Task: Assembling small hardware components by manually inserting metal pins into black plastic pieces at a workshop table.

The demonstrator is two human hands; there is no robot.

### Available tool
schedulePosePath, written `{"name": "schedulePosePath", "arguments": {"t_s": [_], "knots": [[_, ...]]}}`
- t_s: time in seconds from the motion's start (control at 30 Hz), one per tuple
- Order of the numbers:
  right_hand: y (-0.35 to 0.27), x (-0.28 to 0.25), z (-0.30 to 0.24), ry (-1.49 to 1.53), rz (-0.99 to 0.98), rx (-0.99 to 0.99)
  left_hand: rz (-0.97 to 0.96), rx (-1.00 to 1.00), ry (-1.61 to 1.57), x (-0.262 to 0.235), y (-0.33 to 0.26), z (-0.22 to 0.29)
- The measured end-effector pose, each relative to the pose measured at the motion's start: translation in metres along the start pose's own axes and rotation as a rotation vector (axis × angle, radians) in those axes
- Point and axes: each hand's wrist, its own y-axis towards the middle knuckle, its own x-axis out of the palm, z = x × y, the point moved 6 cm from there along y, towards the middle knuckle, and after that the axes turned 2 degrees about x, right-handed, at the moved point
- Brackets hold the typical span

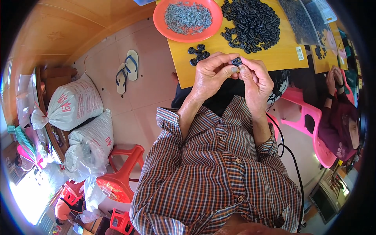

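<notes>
Between the fingertips of both hands I hold a small black oval plastic piece with two holes [236, 61], just over the table's near edge. My left hand [211, 74] pinches it from the left, thumb and fingers closed. Closed on its other side is my right hand [256, 80]. Beyond my left hand lies a small group of similar black pieces [199, 53]. A large heap of the black pieces [254, 23] covers the table beyond my right hand. Small grey metal pins or springs, too small to tell which, fill a round red plate [159, 23].
The yellow table [184, 74] ends just under my hands. On its right lies a clear plastic bag of dark pieces [299, 23]. A person [338, 121] sits at the right near a pink chair [317, 137]. Slippers [127, 70], white sacks [76, 102] and a red stool [125, 168] are at left.
</notes>
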Motion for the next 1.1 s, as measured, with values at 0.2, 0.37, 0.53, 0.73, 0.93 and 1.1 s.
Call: {"name": "schedulePosePath", "arguments": {"t_s": [0.2,0.37,0.53,0.73,0.93,1.1], "knots": [[-0.002,-0.003,0.005,-0.008,-0.005,-0.006,0.001,-0.056,-0.045,-0.002,-0.002,-0.004],[-0.004,-0.007,0.009,-0.015,0.005,0.024,-0.060,-0.079,0.095,0.001,0.000,-0.004],[-0.004,-0.006,0.025,-0.094,-0.052,0.108,-0.014,0.000,0.372,-0.009,0.005,0.001],[0.002,-0.026,0.045,-0.239,0.021,0.204,0.185,0.263,0.969,-0.035,0.008,0.030],[0.008,-0.045,0.059,-0.398,0.111,0.138,0.200,0.243,1.162,-0.047,0.009,0.031],[0.019,-0.050,0.055,-0.573,0.158,0.027,0.210,0.167,1.215,-0.053,0.008,0.027]]}}
